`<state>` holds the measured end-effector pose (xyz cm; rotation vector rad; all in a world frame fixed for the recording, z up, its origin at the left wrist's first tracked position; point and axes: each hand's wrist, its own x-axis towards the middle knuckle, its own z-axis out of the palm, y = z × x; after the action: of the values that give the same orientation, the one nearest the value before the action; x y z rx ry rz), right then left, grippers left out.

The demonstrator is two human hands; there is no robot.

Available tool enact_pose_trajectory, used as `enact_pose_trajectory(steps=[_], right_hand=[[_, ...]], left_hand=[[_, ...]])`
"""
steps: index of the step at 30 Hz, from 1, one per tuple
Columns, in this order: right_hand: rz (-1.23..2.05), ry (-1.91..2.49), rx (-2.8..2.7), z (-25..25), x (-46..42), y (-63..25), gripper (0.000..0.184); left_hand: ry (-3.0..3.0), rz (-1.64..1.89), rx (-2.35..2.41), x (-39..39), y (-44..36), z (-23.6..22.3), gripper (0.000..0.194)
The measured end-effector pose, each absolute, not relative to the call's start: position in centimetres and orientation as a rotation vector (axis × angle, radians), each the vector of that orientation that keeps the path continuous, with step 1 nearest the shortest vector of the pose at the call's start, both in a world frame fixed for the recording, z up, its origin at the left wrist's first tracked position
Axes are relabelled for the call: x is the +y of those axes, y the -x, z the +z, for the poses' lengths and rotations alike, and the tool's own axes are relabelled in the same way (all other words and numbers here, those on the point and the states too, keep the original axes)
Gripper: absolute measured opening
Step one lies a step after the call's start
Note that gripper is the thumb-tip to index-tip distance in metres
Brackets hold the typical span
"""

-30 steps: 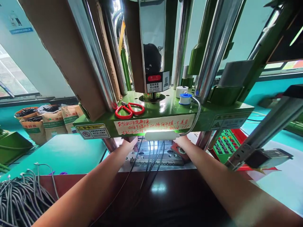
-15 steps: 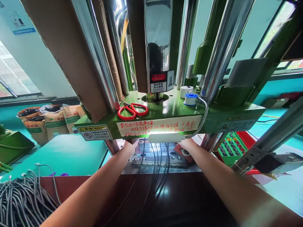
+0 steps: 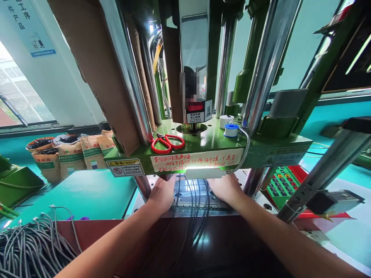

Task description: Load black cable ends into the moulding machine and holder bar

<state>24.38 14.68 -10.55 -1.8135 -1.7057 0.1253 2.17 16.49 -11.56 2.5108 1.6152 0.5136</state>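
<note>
The metal mould plate [image 3: 191, 199] lies under the green press platen [image 3: 261, 144], black cables [image 3: 195, 193] running across it. Left hand [image 3: 162, 195] grips its 9 o'clock end, right hand [image 3: 224, 189] its 3 o'clock end. Above, red scissors [image 3: 167, 143], red handwritten Chinese label [image 3: 197, 160], sticker [image 3: 199, 112] reading "HOT SURFACE"

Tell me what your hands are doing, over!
Left hand and right hand flat on the metal mold. Black cables run between them. Green press plate overhead.
</note>
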Motion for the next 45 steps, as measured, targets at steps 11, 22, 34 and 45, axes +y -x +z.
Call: enact_pose_trajectory(steps=[11,22,34,45], right_hand=[[0.015,1.928,-1.840,-12.6,13.9,-22.7,0.035],[-0.013,1.910,-1.891,-15.4,15.7,-23.9,0.023],[-0.169,1.736,-2.017,-10.9,11.7,-21.1,0.031],[-0.168,1.764,-2.025,-12.2,13.2,-19.9,0.028]], left_hand=[[-2.850,0.400,1.531,15.6,-3.7,-12.2,0.035],[-2.913,0.337,1.565,15.3,-4.1,-12.0,0.036],[-3.025,0.264,1.386,15.4,-3.3,-11.6,0.042],[-3.012,0.275,1.355,15.8,-3.6,-10.7,0.039]])
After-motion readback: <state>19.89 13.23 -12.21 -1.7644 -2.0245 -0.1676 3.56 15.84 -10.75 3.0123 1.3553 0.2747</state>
